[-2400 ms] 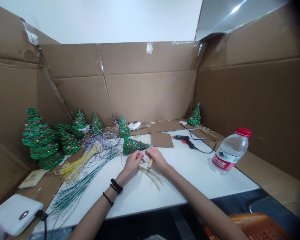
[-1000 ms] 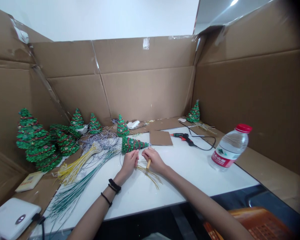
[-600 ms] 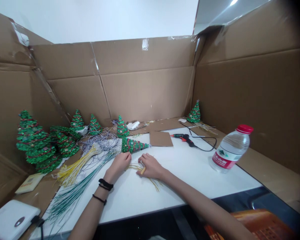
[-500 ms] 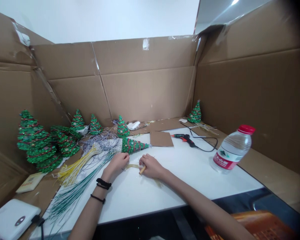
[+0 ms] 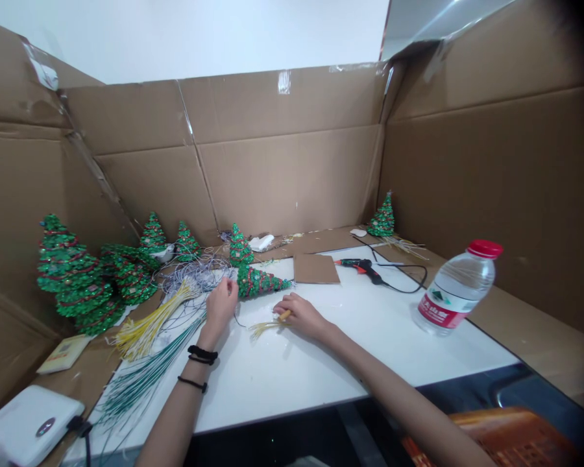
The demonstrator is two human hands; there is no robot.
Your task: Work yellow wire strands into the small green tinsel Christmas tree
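Observation:
My left hand (image 5: 222, 302) is closed in a pinch beside the base of a small green tree (image 5: 260, 281) lying on its side. A thin dark strand (image 5: 239, 320) hangs below its fingers; what they pinch is too small to tell. To the right, my right hand (image 5: 299, 314) is closed around a short tan stick (image 5: 285, 316). A bundle of pale yellow strands (image 5: 261, 328) spreads out leftward from under its fingers onto the white board (image 5: 321, 383).
Yellow strands (image 5: 156, 321), green strands (image 5: 150, 376) and tangled purple wire lie left. Green trees (image 5: 71, 272) stand behind them. A cardboard square (image 5: 316, 269), glue gun (image 5: 365, 269) and water bottle (image 5: 455, 292) are right. Cardboard walls (image 5: 292, 168) surround the table.
My left hand has moved up and left, away from the yellow strands. My right hand has shifted slightly up and right with the stick, and the strands' ends now show.

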